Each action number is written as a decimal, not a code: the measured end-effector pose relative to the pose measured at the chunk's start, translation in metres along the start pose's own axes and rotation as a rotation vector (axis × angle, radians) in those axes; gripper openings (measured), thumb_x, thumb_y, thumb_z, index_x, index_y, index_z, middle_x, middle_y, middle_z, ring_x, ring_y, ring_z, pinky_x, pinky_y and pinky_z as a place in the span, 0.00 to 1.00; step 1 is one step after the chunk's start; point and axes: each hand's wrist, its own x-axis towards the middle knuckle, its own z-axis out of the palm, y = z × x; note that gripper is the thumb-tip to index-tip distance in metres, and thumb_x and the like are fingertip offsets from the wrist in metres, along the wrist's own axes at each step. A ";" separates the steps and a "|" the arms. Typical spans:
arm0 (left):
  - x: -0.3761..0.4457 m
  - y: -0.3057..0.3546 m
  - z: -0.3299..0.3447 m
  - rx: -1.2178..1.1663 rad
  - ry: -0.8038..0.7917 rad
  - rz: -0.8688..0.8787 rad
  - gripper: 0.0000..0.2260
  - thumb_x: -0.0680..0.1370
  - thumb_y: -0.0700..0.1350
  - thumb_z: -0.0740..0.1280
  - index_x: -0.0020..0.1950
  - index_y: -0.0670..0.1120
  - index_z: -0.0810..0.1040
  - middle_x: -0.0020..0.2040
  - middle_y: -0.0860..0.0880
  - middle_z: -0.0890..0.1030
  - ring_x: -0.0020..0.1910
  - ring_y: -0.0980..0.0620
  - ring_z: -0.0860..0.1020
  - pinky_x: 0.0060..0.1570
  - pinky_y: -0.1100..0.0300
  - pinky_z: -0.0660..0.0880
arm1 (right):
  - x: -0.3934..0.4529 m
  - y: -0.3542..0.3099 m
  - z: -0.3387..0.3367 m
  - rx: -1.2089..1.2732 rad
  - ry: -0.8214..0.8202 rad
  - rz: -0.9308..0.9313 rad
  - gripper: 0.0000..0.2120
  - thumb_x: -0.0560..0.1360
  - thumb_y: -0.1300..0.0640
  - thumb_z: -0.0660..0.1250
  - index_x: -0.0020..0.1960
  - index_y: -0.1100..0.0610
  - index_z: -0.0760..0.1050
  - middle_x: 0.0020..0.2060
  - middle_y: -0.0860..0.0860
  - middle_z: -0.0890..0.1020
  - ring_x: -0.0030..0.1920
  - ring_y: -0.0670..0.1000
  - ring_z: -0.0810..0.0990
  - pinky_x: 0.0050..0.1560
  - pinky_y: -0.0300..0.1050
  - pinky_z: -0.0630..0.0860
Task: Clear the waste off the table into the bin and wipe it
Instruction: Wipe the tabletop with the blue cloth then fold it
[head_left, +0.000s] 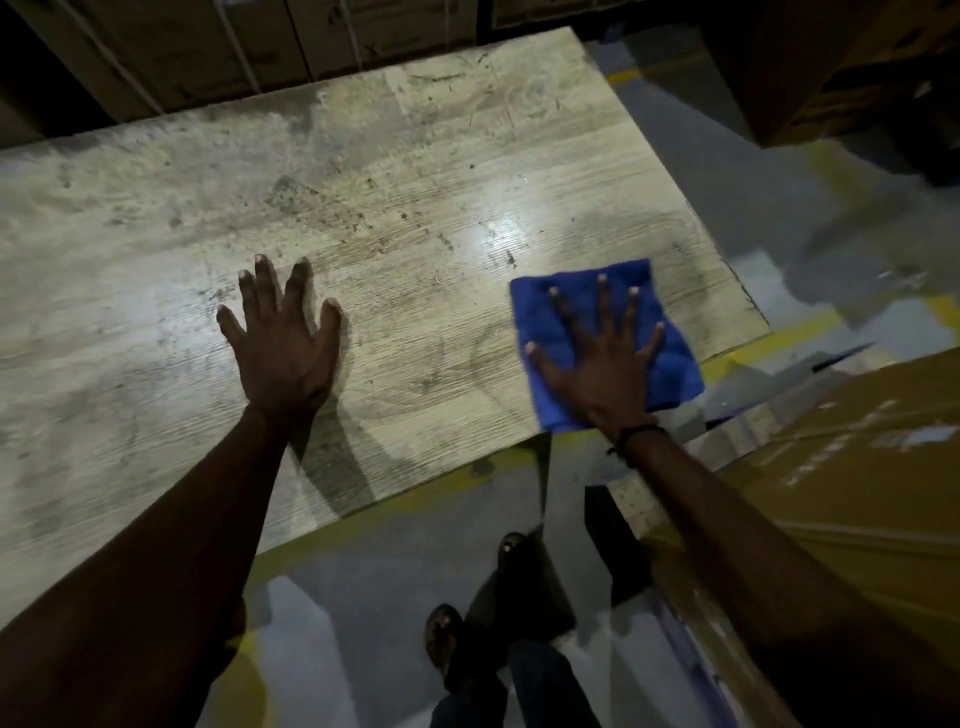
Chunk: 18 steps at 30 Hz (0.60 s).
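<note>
Two flat hands: my right hand (597, 358) presses the folded blue cloth (602, 343) lower right, fingers splayed; unwiped scuffed pale wooden tabletop (415, 171) lies upper left, past my open left hand (283, 338).

The table (363, 197) has a pale top with a wood-grain pattern, marked with dark stains, smudges and small scratches, and a bright light reflects on its right part. A blue cloth (670, 358), folded to a rough square, lies flat near the right front corner of the table, with its lower edge close to the table's front edge.
</note>
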 end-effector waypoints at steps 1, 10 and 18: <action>0.000 0.000 0.001 0.003 0.002 0.003 0.29 0.85 0.64 0.50 0.85 0.55 0.57 0.86 0.42 0.53 0.85 0.39 0.51 0.78 0.30 0.49 | 0.012 0.012 -0.003 0.032 -0.026 0.049 0.41 0.73 0.20 0.50 0.82 0.32 0.45 0.85 0.50 0.45 0.84 0.63 0.45 0.73 0.80 0.48; 0.001 0.000 0.002 0.013 0.003 -0.007 0.29 0.86 0.62 0.52 0.85 0.54 0.57 0.86 0.43 0.52 0.85 0.40 0.51 0.78 0.30 0.49 | -0.047 -0.121 0.002 0.134 -0.013 -0.192 0.40 0.74 0.22 0.53 0.83 0.35 0.51 0.85 0.54 0.45 0.83 0.64 0.40 0.75 0.77 0.42; 0.005 -0.001 0.005 0.034 -0.036 -0.030 0.28 0.86 0.62 0.52 0.86 0.57 0.54 0.87 0.44 0.49 0.85 0.41 0.49 0.78 0.30 0.49 | 0.053 -0.108 0.013 0.126 0.009 -0.184 0.39 0.73 0.23 0.55 0.81 0.34 0.58 0.84 0.53 0.53 0.83 0.65 0.49 0.74 0.78 0.47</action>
